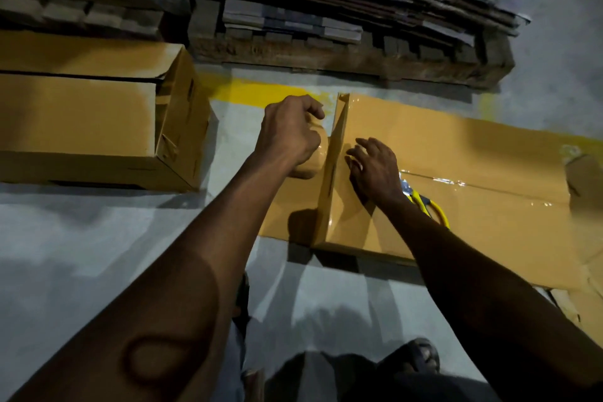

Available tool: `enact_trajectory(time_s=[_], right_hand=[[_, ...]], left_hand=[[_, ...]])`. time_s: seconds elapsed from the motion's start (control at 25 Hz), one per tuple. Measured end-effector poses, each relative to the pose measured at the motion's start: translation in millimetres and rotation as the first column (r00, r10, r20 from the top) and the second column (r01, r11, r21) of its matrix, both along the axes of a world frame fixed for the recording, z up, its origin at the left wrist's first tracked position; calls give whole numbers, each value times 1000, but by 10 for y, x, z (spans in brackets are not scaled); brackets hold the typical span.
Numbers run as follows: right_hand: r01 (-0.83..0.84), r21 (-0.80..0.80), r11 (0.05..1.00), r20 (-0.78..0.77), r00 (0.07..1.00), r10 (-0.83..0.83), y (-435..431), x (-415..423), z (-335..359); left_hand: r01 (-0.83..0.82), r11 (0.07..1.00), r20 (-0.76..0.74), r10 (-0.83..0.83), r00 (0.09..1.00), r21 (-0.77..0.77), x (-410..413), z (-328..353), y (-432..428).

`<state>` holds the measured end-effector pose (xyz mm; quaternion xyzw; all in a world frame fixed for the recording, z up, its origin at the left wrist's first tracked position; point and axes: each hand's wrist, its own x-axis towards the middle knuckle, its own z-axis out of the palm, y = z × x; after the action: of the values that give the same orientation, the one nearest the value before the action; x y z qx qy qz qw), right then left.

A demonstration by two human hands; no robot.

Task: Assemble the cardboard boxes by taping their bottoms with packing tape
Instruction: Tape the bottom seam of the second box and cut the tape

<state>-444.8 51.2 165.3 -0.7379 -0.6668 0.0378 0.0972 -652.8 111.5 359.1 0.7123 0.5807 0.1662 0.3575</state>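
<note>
**Seam taping: end wrap**

Left hand [290, 132] grips the tape roll [308, 157], fingers curled round it, just off the box's end edge. Right hand [375, 170] lies spread flat, pressing on the upturned cardboard box [473, 147] at the seam. The glossy tape strip [483, 184] runs on beyond the right hand. Scissors [424, 204] lie beside the right wrist.

Judgement: hold the tape taut, draw it down over the end wall, and smooth it with the right palm before cutting.

A second box [81, 114] sits well left of the left hand.
</note>
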Motion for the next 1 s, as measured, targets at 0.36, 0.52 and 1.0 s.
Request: enact_trajectory(time_s=[0.36,0.52,1.0], right_hand=[[194,-197,961,-7,980,-199,1537,466,-20],[263,-296,918,-25,959,-283,2007,458,-148],[28,-244,969,60,998,-14,1898,608,-324]], left_hand=[[-9,996,-49,13,999,91,284,-167,193],[-7,996,-82,14,997,89,186,-274,271],[-14,1000,-121,15,992,4,-1,-317,334]])
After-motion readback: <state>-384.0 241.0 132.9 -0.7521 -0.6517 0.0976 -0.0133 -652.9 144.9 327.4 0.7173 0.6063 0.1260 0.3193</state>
